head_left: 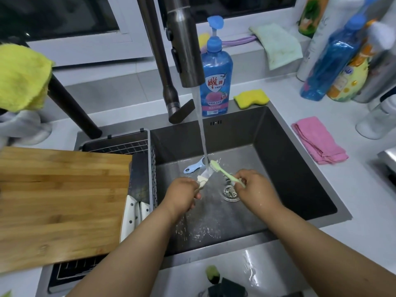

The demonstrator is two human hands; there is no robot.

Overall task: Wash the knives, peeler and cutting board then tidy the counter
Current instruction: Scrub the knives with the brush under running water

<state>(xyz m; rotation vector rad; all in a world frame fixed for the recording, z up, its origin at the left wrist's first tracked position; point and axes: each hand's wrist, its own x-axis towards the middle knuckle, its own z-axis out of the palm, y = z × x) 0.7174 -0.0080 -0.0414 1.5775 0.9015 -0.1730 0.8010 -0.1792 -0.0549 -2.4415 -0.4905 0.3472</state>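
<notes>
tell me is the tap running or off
Running: a stream of water falls from the faucet onto the small knife and green brush in the sink.

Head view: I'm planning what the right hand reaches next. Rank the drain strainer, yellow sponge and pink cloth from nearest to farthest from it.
1. Drain strainer: in the sink floor, just left of the right hand.
2. Pink cloth: on the counter right of the sink.
3. Yellow sponge: at the sink's back edge, beside the soap bottle; only slightly farther than the cloth.
</notes>
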